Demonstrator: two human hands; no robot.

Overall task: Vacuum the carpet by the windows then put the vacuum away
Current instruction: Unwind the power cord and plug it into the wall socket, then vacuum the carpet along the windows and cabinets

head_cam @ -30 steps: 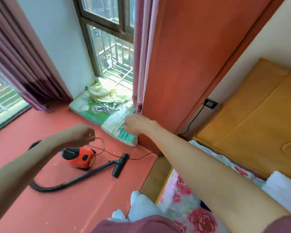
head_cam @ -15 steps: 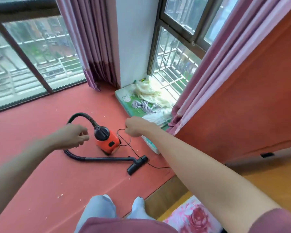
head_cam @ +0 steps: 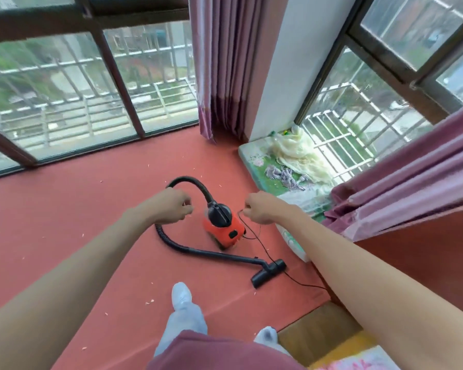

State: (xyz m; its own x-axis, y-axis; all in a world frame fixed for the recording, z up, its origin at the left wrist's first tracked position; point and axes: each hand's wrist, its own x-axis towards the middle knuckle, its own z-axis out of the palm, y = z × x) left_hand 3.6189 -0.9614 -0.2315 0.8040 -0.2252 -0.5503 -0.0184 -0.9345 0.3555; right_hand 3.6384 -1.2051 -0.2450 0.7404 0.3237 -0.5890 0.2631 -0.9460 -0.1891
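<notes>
Orange vacuum (head_cam: 223,228) sits on red carpet (head_cam: 64,222) by windows (head_cam: 64,89), nozzle (head_cam: 269,272) lying flat. My right grip (head_cam: 262,209) pinches the thin cord (head_cam: 262,247), probably sorting slack before vacuuming. Left grip (head_cam: 174,209) curled near hose (head_cam: 189,178); can't tell if it holds anything.

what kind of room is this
Probably a bedroom corner at home: red carpet under large barred windows with pink curtains, a small orange vacuum, and what looks like floral bedding at the bottom right.
</notes>
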